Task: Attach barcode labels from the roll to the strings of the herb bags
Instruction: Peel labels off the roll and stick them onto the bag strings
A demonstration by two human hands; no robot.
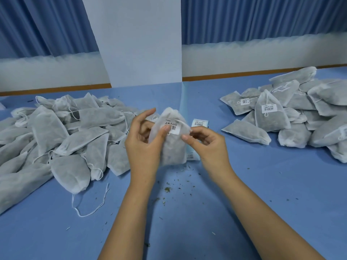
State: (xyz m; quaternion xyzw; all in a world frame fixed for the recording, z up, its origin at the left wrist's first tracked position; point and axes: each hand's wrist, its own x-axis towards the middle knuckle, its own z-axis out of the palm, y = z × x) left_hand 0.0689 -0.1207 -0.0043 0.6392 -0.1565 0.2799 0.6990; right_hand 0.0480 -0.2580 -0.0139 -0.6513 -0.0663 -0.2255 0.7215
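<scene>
"Where's the bag (173, 147)?"

"Upright above the bench (187, 212), between both hands. The left hand (144, 145) grips its left side, fingers (166, 128) curled, thumb on the label (174, 129)."

"And the right hand (208, 145)?"

"Its fingers (185, 136) pinch the string (181, 122) just beside the label. The roll (200, 123) lies just behind the bag; the labelled pile (293, 113) is well right."

I get soft, even, bluish light, only faint shadows on the tabletop (187, 222). The wide lens bows the wall (244, 57) toward the edges; the right hand (206, 143) smears slightly.
</scene>
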